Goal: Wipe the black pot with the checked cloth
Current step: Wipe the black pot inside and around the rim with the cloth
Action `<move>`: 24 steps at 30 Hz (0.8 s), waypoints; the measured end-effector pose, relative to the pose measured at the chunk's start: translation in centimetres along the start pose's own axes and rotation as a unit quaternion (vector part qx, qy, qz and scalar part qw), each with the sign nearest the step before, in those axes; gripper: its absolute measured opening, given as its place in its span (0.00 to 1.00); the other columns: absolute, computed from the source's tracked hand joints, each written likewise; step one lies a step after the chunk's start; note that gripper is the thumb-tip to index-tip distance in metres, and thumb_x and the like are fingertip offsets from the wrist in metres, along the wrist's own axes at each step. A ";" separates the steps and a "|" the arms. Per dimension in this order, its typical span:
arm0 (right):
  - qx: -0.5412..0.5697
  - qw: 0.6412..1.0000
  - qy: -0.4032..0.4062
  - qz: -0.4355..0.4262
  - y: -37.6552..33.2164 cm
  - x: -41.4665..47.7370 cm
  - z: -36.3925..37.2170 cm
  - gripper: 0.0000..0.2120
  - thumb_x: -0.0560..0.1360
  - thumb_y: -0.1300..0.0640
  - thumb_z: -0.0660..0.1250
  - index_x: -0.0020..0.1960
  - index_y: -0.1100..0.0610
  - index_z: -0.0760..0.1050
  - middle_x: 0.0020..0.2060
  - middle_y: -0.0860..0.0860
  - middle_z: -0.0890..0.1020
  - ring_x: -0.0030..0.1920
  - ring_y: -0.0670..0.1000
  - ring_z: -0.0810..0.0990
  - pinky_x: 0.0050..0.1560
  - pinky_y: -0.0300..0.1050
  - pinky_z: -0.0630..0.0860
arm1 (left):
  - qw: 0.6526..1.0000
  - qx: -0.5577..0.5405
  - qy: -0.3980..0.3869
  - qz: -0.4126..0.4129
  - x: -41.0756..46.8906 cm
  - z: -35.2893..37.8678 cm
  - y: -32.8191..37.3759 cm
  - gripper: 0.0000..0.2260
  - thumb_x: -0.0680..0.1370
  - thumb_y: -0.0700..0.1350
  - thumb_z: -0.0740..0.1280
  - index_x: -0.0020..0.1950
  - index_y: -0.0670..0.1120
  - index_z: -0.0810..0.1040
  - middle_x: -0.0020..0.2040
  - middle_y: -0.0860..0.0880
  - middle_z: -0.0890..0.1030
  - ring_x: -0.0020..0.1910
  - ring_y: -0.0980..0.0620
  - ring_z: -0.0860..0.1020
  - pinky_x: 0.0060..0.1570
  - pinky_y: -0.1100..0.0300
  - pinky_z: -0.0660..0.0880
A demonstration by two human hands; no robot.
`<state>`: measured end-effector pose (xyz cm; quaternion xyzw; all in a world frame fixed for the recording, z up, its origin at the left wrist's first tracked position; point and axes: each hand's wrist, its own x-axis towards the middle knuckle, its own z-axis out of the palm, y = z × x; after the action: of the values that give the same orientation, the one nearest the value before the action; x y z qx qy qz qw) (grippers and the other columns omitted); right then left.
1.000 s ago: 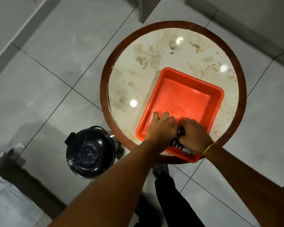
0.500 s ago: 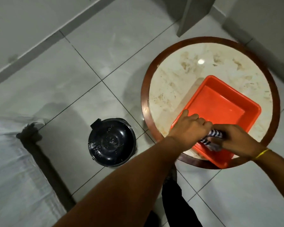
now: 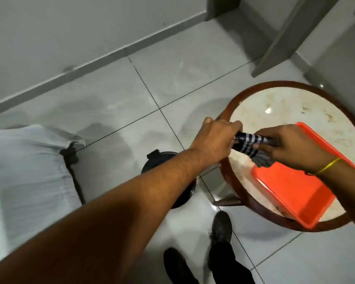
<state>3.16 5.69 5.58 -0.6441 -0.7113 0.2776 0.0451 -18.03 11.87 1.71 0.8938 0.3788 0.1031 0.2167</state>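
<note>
Both hands closed on the cloth (image 3: 249, 143), twisted into a roll lying left-right between left hand (image 3: 214, 140) and right hand (image 3: 291, 147), above the table (image 3: 225, 167) edge. Pot (image 3: 184, 193) sits on the floor below-left, mostly hidden under the left forearm; left hand nearer

Round marble table (image 3: 291, 103), orange tub (image 3: 291, 193) on it, black pot (image 3: 184, 193) on tiled floor (image 3: 131, 95)

Glossy pale grey floor tiles (image 3: 172, 83) meet a grey wall (image 3: 70, 27) and skirting (image 3: 94, 60). A round wood-rimmed marble tabletop (image 3: 285, 103) reflects ceiling light; white bedding (image 3: 19, 171) lies opposite.
</note>
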 end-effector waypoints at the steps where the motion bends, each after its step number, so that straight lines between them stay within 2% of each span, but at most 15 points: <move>1: -0.002 1.000 0.001 -0.009 -1.1 1.5 0.7 0.05 0.77 0.62 0.75 0.49 0.53 0.85 0.36 0.52 0.87 0.37 0.55 0.84 0.40 0.59 0.80 | 1.000 0.003 0.002 -0.008 -0.9 -0.8 -1.6 0.13 0.77 0.42 0.68 0.61 0.49 0.77 0.48 0.50 0.83 0.51 0.47 0.81 0.60 0.48 0.70; 4: -0.002 0.999 0.013 -0.051 -4.2 6.9 3.8 0.10 0.74 0.65 0.75 0.52 0.54 0.87 0.40 0.56 0.89 0.41 0.59 0.86 0.43 0.55 0.80 | 0.999 0.009 0.008 -0.042 -3.1 -1.9 -6.8 0.13 0.77 0.43 0.69 0.61 0.47 0.77 0.46 0.48 0.85 0.45 0.44 0.82 0.58 0.49 0.75; 7: 0.015 0.997 0.015 -0.072 -6.0 12.7 8.9 0.11 0.72 0.67 0.75 0.52 0.56 0.87 0.41 0.58 0.89 0.42 0.61 0.86 0.42 0.52 0.79 | 0.995 -0.004 0.025 -0.099 -5.3 -0.3 -12.7 0.14 0.78 0.39 0.68 0.63 0.47 0.77 0.45 0.46 0.85 0.44 0.43 0.82 0.49 0.51 0.80; 12: -0.017 0.994 0.027 -0.104 -6.7 19.5 18.9 0.17 0.74 0.68 0.70 0.59 0.56 0.86 0.51 0.58 0.90 0.52 0.65 0.86 0.54 0.58 0.82 | 0.985 0.030 0.038 -0.163 -8.7 6.1 -20.2 0.18 0.78 0.36 0.66 0.67 0.48 0.75 0.46 0.45 0.84 0.45 0.42 0.81 0.45 0.51 0.78; 15: -0.072 0.989 0.019 -0.131 -6.1 20.9 24.9 0.19 0.73 0.67 0.67 0.59 0.53 0.85 0.51 0.55 0.89 0.54 0.64 0.85 0.55 0.59 0.79 | 0.982 0.053 0.022 -0.182 -11.4 10.8 -23.1 0.17 0.78 0.38 0.67 0.67 0.45 0.75 0.51 0.43 0.84 0.48 0.40 0.81 0.47 0.48 0.79; 17: -0.101 0.983 -0.023 -0.149 -4.9 20.6 29.0 0.19 0.71 0.65 0.66 0.59 0.53 0.84 0.53 0.54 0.88 0.57 0.62 0.84 0.56 0.56 0.78 | 0.981 0.056 -0.013 -0.185 -13.5 14.5 -24.2 0.17 0.77 0.39 0.69 0.65 0.46 0.74 0.55 0.44 0.83 0.52 0.41 0.81 0.50 0.48 0.79; 21: -0.140 0.968 -0.116 -0.171 -1.6 18.0 35.4 0.22 0.71 0.65 0.68 0.64 0.57 0.83 0.66 0.53 0.85 0.66 0.59 0.82 0.64 0.56 0.76 | 0.983 0.014 -0.078 -0.165 -17.6 20.3 -23.7 0.11 0.78 0.40 0.68 0.60 0.45 0.76 0.54 0.45 0.83 0.52 0.44 0.81 0.51 0.50 0.78; 24: -0.150 0.972 -0.100 -0.152 0.0 15.8 37.8 0.28 0.71 0.61 0.67 0.72 0.58 0.78 0.74 0.54 0.78 0.74 0.58 0.76 0.71 0.57 0.73 | 0.984 -0.017 -0.081 -0.157 -19.7 22.7 -23.5 0.10 0.82 0.48 0.63 0.59 0.45 0.77 0.52 0.46 0.83 0.49 0.45 0.81 0.49 0.52 0.77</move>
<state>-15.43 7.85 -30.88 -0.4966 -0.8355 0.2207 -0.0818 -38.59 5.17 -29.68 0.8248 0.4938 0.0020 0.2756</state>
